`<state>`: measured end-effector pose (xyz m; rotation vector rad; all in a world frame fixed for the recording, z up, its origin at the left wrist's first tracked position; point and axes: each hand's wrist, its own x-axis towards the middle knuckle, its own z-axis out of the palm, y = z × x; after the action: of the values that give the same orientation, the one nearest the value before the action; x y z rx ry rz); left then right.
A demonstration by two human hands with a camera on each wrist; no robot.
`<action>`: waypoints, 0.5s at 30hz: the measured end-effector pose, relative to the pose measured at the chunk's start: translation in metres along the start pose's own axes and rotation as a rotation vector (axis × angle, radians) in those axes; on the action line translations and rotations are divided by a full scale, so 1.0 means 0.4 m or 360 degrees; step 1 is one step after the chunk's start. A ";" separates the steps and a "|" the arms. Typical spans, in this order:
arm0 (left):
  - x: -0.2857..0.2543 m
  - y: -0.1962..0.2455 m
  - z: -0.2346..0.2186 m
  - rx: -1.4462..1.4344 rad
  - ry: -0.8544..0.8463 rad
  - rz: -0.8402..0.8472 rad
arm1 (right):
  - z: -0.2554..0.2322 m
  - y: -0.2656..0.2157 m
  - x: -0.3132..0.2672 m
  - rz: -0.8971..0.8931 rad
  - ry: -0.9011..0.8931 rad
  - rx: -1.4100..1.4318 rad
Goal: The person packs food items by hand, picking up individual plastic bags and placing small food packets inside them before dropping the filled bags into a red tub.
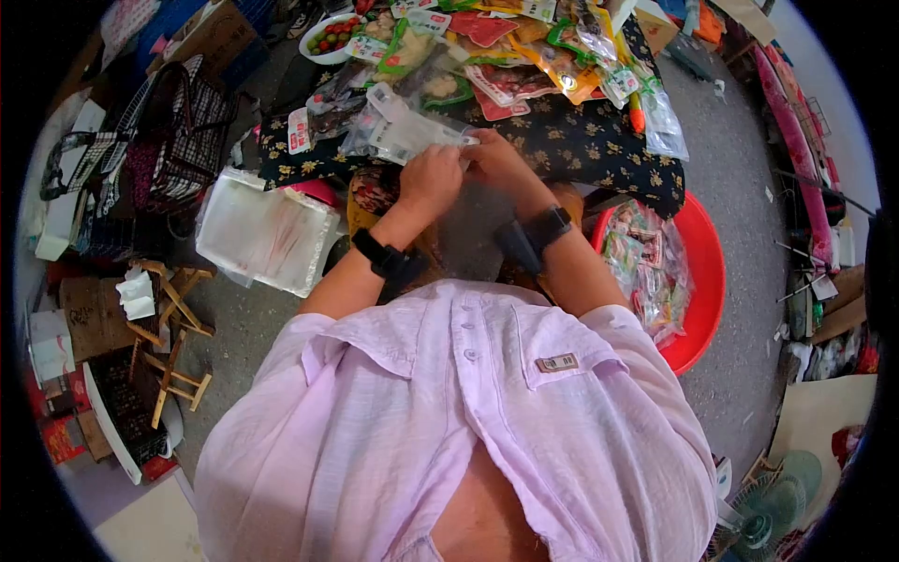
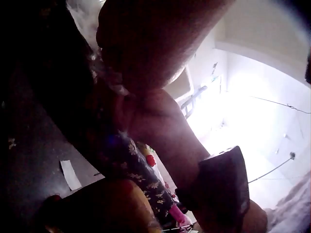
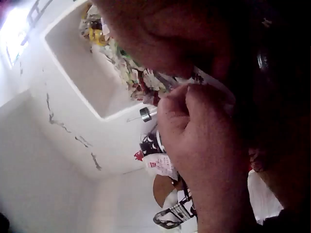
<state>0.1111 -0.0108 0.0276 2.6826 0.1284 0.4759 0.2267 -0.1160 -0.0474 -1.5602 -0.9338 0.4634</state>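
Both hands are at the near edge of the table (image 1: 585, 140), which is covered with a dark cloth patterned in pale flowers. Left hand (image 1: 433, 181): fingers bent, pinching the near right edge of a clear plastic bag (image 1: 407, 133). Right hand (image 1: 508, 169): just beside the left, fingertips pinching the same edge. Right wrist view agrees: fingers curled in close to thin, pale plastic. Left wrist view is too dark for finger detail.

Position of bag: lying on the near part of the table, left of centre, extending to the far left from the fingers; a pale strip shows on it.

Far side of table: heaped flat packets, overlapping, including a red packet (image 1: 482, 28) and a yellow-orange packet (image 1: 564, 82). Far left: white bowl (image 1: 314, 44) with small red and green items inside.

Floor, right of the person: red tub (image 1: 714, 281) holding plastic-wrapped packets (image 1: 646, 248). Left: shallow white tray (image 1: 267, 229) with reddish streaks, near the table. Farther left: checked bag (image 1: 192, 122); nearer, wooden folding stool (image 1: 169, 323). Near right: fan (image 1: 758, 525).

A dark band sits on each wrist.
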 end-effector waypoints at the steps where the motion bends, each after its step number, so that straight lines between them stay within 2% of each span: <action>1: -0.002 -0.002 -0.002 -0.0007 0.0009 0.0016 | 0.003 0.013 0.000 0.0073 0.0034 0.0120; 4: -0.010 -0.009 -0.006 -0.0013 0.0021 0.0048 | 0.000 0.011 -0.013 0.0376 0.0027 0.0466; 6: -0.014 -0.011 -0.005 0.0006 0.0006 0.0047 | -0.003 -0.001 -0.018 0.0457 0.0018 0.0435; 9: -0.017 -0.010 0.013 0.0011 0.0144 0.0103 | -0.002 -0.011 -0.016 0.0329 -0.0022 0.0084; 13: -0.019 -0.017 0.024 0.0056 0.0171 0.0217 | 0.016 -0.006 0.010 0.0026 -0.0195 -0.0324; 15: -0.017 -0.026 0.028 0.0032 0.0137 0.0232 | 0.035 -0.013 0.024 0.0247 -0.0086 -0.0025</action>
<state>0.1085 -0.0065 0.0115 2.7038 -0.0382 0.6383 0.2204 -0.0999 -0.0434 -1.6482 -0.8623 0.6115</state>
